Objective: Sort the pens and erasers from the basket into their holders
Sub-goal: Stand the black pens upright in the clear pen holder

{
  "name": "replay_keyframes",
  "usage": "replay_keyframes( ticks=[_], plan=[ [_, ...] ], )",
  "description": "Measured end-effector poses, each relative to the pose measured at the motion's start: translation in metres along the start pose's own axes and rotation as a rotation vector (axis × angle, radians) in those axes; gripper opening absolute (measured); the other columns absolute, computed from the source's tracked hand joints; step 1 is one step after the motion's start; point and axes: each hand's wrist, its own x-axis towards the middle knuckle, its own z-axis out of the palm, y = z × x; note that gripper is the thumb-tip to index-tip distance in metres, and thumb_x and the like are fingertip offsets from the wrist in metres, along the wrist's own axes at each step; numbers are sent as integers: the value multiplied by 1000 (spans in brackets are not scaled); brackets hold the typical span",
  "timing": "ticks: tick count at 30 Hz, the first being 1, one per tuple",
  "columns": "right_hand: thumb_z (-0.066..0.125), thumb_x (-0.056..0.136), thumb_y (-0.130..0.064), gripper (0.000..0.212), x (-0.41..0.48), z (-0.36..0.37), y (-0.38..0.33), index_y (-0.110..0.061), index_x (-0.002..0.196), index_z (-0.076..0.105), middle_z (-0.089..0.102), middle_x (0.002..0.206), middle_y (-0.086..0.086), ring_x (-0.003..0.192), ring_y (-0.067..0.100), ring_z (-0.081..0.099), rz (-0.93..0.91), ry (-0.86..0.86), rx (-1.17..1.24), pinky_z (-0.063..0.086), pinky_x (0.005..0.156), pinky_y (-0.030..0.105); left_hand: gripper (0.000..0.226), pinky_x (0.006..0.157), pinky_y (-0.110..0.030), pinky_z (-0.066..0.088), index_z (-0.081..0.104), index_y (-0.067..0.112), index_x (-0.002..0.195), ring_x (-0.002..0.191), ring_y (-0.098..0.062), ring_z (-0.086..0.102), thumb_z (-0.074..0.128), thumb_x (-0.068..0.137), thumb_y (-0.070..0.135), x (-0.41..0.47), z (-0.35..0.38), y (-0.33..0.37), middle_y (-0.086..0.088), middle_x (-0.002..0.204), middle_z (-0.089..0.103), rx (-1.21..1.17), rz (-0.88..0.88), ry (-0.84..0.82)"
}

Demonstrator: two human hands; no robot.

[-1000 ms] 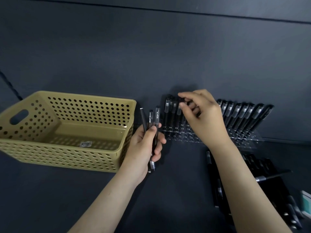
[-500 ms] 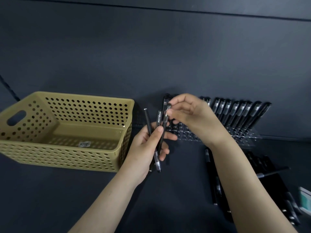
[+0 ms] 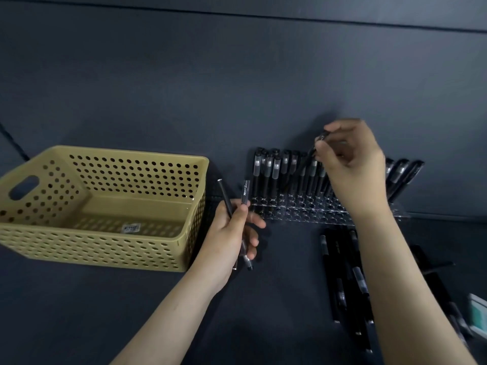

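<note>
Left hand (image 3: 229, 238): my fingers curl round two black pens (image 3: 245, 192), which I hold upright just right of the basket.
Right hand (image 3: 353, 164): I pinch one tilted pen (image 3: 322, 136) between thumb and fingertips, its lower end down among the standing row.
Pen holder (image 3: 303, 213): a clear rack of holes at the far side of the table (image 3: 131, 317).
Standing pens (image 3: 274, 175): black and capped, set in the rear holes.
Basket (image 3: 92, 248): tan and perforated, with a small label (image 3: 131, 228) on its floor.
Loose pens (image 3: 340, 272): black, lying on the table before the holder, beside my right forearm.
Pale object (image 3: 480, 316): cut off at the right edge; I cannot tell what it is.
</note>
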Motion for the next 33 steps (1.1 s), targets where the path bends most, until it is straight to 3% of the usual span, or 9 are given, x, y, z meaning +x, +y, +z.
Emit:
replay_keyframes(
  ticks=[3, 9, 14, 18, 21, 25, 27, 31, 33],
  plan=[
    [63, 91, -8, 18, -3, 4, 0, -13, 108, 56, 64, 92, 2, 79, 12, 65, -14, -17, -37, 47, 68, 12, 14, 40, -26, 41, 51, 14, 111, 50, -14, 53, 44, 101, 21, -2, -2, 1, 1, 70, 65, 50, 47, -27],
    [64, 91, -8, 18, -1, 3, 0, -13, 107, 58, 63, 89, -4, 76, 8, 64, -51, -31, -65, 49, 69, 14, 18, 58, -23, 51, 58, 21, 112, 56, -13, 59, 44, 101, 24, 0, -3, 0, 0, 62, 63, 93, 138, -8],
    [66, 89, -7, 19, -3, 6, 0, -14, 106, 60, 64, 91, 1, 77, 9, 65, -99, -71, -97, 48, 71, 12, 19, 79, -14, 44, 57, 32, 113, 80, -7, 62, 44, 99, 31, -1, -5, -4, 5, 70, 67, 226, 242, -62],
    [69, 86, -6, 17, -5, 14, 8, -11, 101, 64, 67, 87, 1, 78, 8, 65, -177, -163, -232, 54, 73, 17, 25, 71, -7, 44, 56, 36, 112, 80, -20, 53, 44, 92, 43, -4, -3, -2, 3, 76, 67, 216, 308, -89],
    [69, 87, -8, 14, -8, 19, 17, -8, 100, 68, 66, 90, 4, 75, 13, 65, -241, -243, -299, 54, 70, 18, 26, 76, -22, 49, 55, 25, 112, 76, -14, 60, 44, 92, 37, -4, -2, -1, 0, 73, 67, 120, 316, -113],
    [61, 94, -17, 16, -7, 18, 9, -9, 102, 72, 65, 92, 3, 75, 10, 59, -271, -185, -251, 47, 66, 10, 24, 63, -23, 45, 53, 15, 106, 68, -9, 56, 42, 95, 33, -3, -2, 1, 2, 72, 67, 103, 261, -90],
    [61, 94, -19, 15, -8, 16, -2, -12, 101, 72, 65, 93, 2, 77, 10, 60, -218, -206, -179, 47, 68, 14, 23, 60, -22, 43, 54, 14, 104, 66, -9, 55, 42, 95, 32, -4, -1, 1, 3, 72, 68, 104, 240, -85],
    [73, 84, -20, 20, -12, 18, -21, -15, 103, 72, 70, 90, 0, 78, 8, 64, 59, -530, 77, 50, 74, 16, 19, 56, -20, 41, 54, 16, 102, 61, -8, 52, 42, 97, 30, -5, 1, 3, 2, 73, 68, 106, 195, -101],
    [75, 81, -17, 23, -15, 23, -23, -12, 102, 69, 70, 88, -2, 76, 10, 65, 105, -600, 135, 52, 76, 21, 18, 55, -20, 41, 54, 16, 102, 59, -8, 51, 42, 98, 29, -7, 1, 3, 2, 73, 69, 114, 178, -120]
  ],
)
